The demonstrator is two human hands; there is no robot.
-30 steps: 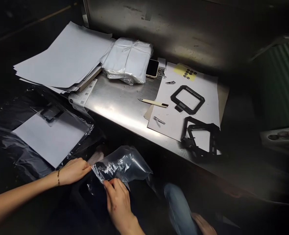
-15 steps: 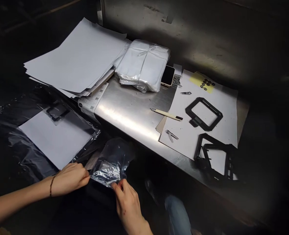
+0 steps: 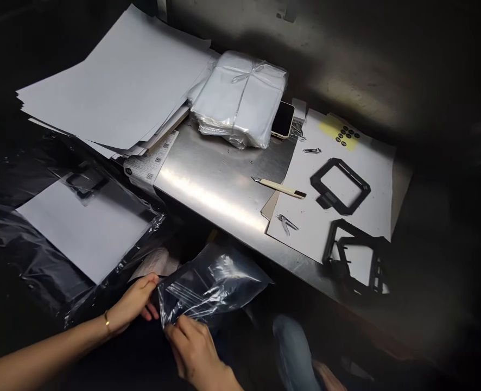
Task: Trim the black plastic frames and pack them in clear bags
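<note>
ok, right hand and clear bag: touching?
Touching. The head view shows the right hand pinching the near edge of the clear bag.

The right hand (image 3: 195,345) hid part of the clear bag (image 3: 220,282). A tied bundle (image 3: 240,98) covered one side of the smartphone (image 3: 283,120) near the back edge of the table (image 3: 208,174); lettering on the printed sheet (image 3: 143,167) was too small to read.

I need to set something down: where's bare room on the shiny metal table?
The metal table is mostly bare between the tied white plastic bundle, the cream-handled craft knife and the front edge. At right, black plastic frames and silver metal clippers crowd the white paper; left, stacked white sheets.
</note>
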